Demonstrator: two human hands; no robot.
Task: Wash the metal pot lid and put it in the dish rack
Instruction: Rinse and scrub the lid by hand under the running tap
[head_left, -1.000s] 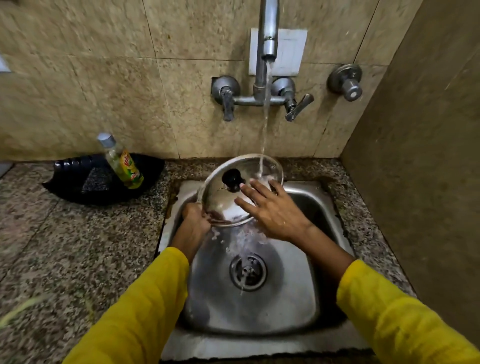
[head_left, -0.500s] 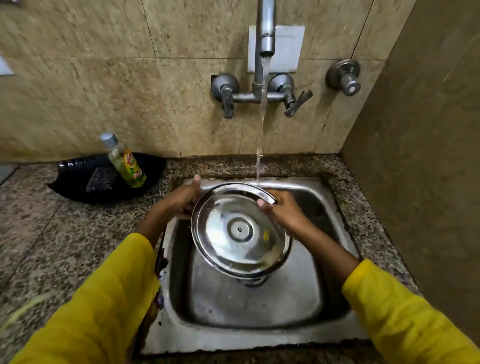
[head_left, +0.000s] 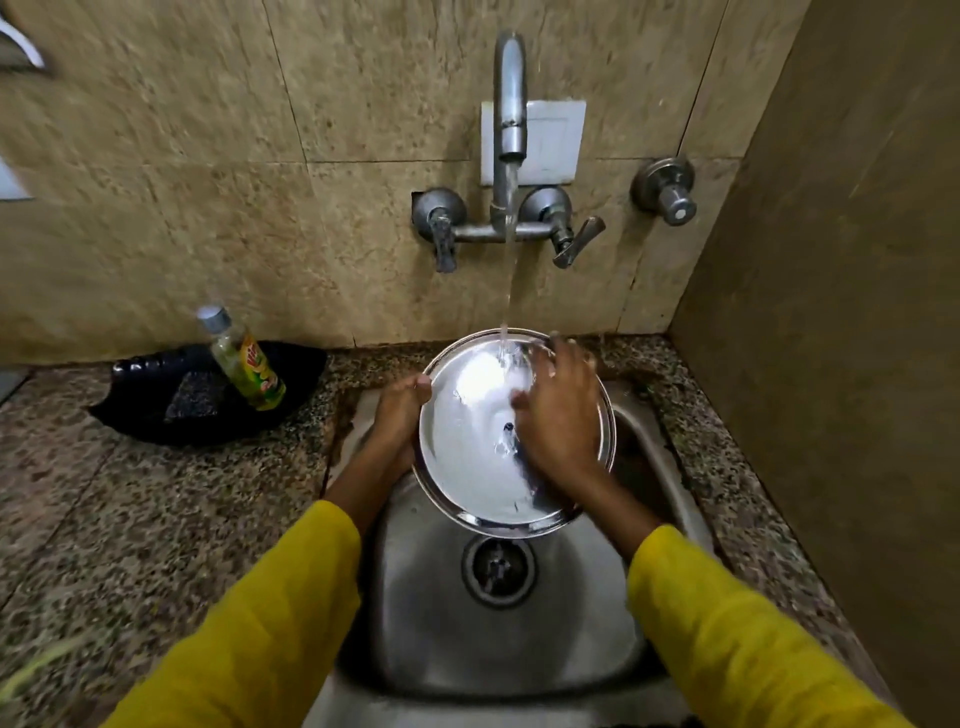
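Metal pot lid (head_left: 470, 457) tilted above the sink (head_left: 426, 613), under the tap (head_left: 509, 104) stream. Left hand (head_left: 400, 415) clamped on its left rim; right hand (head_left: 558, 415) flat on the wet inner face, rubbing. Risk: slick rim slipping, clattering into the basin.

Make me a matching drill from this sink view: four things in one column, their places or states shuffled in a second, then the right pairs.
Things:
1. metal pot lid
2. left hand
3. right hand
4. soap bottle

Places or states:
A. leaning in the black tray on the counter
B. palm flat on the lid's wet face
C. held tilted over the sink under the running tap
D. gripping the lid's left rim

Pairs: 1-C, 2-D, 3-B, 4-A
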